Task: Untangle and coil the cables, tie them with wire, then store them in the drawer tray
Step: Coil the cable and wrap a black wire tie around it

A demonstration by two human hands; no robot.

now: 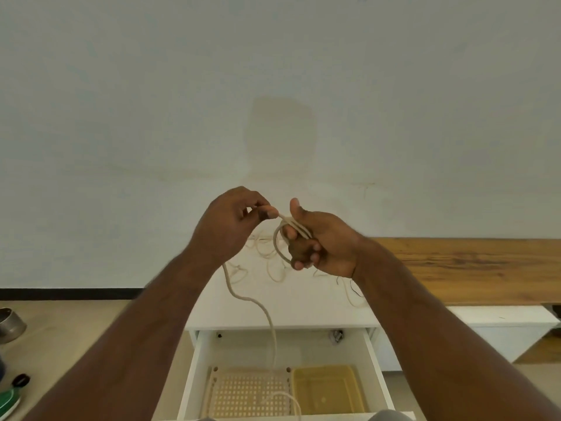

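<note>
Both of my hands are up in front of me at work on one beige cable: my left hand (233, 221) pinches the strand between thumb and fingertips, and just to its right, at about three o'clock from it, my right hand (318, 241) curls its fingers around the small coil (283, 238) I have wound so far, thumb raised. From the left-hand pinch the free length of the cable (258, 305) drops toward six o'clock, and its tail lies in the perforated cream tray (218, 387) in the open drawer (194, 369). I judge I am partway through coiling this cable: only a few loops are made, a long run hangs unwound, no wire tie is on it that I can see, and nothing bundled sits in the drawer. Behind my hands, toward twelve o'clock, a tangle of thinner pale cables (267, 259) lies on the white cabinet top (303, 311), so I judge the untangling largely undone, with thin dark wire ends (353, 288) at its right edge, perhaps the tying wire. Beside the perforated tray, at three o'clock, is a yellow translucent tray (328, 387). At far left on the pale floor are a metal bowl (10, 325) and something green and white I cannot identify; a plain pale wall fills the upper view above a dark skirting strip, and at right a wooden top (470, 262) runs over a low white unit.
</note>
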